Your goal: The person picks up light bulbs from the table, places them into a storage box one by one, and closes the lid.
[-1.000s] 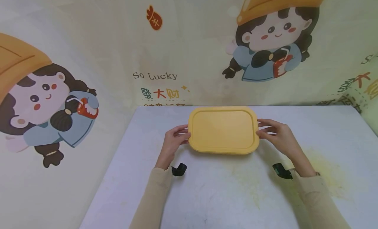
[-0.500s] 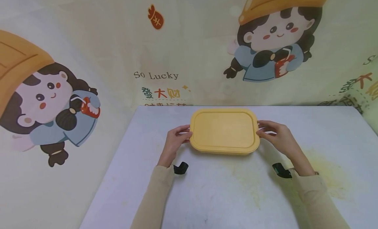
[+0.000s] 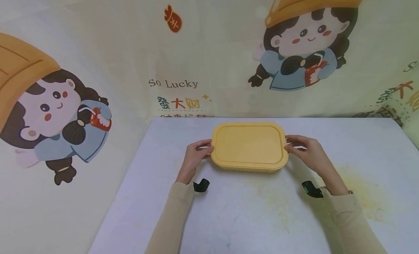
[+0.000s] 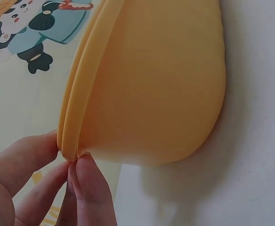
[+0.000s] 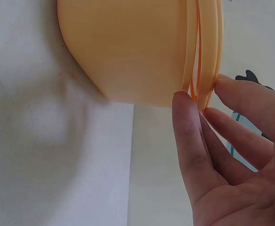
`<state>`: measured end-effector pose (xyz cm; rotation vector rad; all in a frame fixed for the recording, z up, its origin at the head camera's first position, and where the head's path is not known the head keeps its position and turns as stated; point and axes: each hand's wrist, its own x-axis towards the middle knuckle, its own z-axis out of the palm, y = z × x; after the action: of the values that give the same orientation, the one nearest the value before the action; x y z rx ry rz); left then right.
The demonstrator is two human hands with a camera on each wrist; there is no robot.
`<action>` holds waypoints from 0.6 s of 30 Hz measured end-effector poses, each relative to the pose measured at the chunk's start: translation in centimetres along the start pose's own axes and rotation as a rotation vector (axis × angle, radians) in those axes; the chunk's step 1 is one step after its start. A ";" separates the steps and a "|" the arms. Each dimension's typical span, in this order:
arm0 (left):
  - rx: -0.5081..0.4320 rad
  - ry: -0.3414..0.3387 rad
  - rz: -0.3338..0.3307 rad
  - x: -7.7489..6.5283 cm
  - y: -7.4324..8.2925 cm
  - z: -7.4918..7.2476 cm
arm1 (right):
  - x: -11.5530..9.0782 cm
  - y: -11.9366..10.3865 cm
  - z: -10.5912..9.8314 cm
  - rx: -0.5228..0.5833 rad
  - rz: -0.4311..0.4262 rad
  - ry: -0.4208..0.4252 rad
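A yellow rectangular container (image 3: 248,163) with a matching lid (image 3: 248,143) stands on the white table (image 3: 229,217), near its far edge. My left hand (image 3: 207,148) pinches the rim at the container's left end. The left wrist view shows the left hand (image 4: 64,162) with thumb and fingertips meeting on the rim of the container (image 4: 151,84). My right hand (image 3: 289,143) holds the right end. In the right wrist view, the right hand (image 5: 204,101) has its thumb under the rim and its fingers on the lid (image 5: 208,47), and a thin gap shows between lid and container (image 5: 128,47).
A wall with cartoon figures rises right behind the table. Black wrist straps (image 3: 200,186) (image 3: 311,188) hang under both sleeves. Yellowish stains (image 3: 360,188) mark the table at the right. The table's left edge runs diagonally toward me.
The container's far edge has sunk a little in the head view, and both hands have shifted slightly downward with it. Their hold on the two ends is unchanged.
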<state>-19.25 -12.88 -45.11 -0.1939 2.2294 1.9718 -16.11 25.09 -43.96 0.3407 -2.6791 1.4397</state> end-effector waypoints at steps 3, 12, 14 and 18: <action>-0.002 -0.001 -0.002 0.1 -0.2 0.0 | 0.0 0.0 0.0 -0.015 0.007 0.001; -0.001 0.001 -0.014 0.2 -0.5 0.0 | -0.1 0.2 0.2 -0.027 0.043 -0.022; 0.004 0.000 -0.024 0.2 -0.5 0.0 | -0.1 0.2 0.2 -0.035 0.067 -0.033; 0.007 -0.003 -0.030 0.2 -0.5 0.0 | -0.1 0.3 0.3 -0.037 0.080 -0.033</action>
<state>-19.35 -12.95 -45.65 -0.2226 2.2181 1.9470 -16.09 25.07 -44.40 0.2598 -2.7712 1.4149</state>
